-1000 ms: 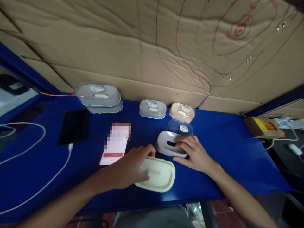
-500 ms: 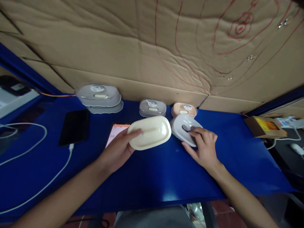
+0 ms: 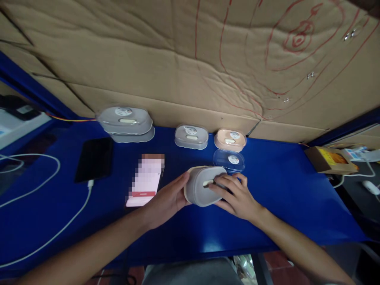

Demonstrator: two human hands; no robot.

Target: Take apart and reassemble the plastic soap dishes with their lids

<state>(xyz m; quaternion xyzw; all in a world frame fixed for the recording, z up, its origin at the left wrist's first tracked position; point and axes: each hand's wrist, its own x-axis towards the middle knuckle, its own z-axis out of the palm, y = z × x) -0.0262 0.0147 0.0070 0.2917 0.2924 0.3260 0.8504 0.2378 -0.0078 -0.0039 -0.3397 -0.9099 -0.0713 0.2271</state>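
Note:
Between my hands is a soap dish with a light grey oval shell on top, tilted above the table. Its cream tray shows only as a pale edge behind the shell on the left. My left hand grips the left end, thumb on top and fingers underneath. My right hand is closed on the right end, its fingertips by the oval slot where a cream bit shows through. Just beyond lies a clear plastic lid with a round sticker.
Along the cardboard wall stand a peach soap dish, a grey soap dish and stacked larger grey ones. A lit phone, a black tablet and a white cable lie left on the blue table.
The left hand lifted and turned the cream tray, while the right hand raised and flipped the grey shell. Both came together in front of the clear lid, the shell now over the tray.

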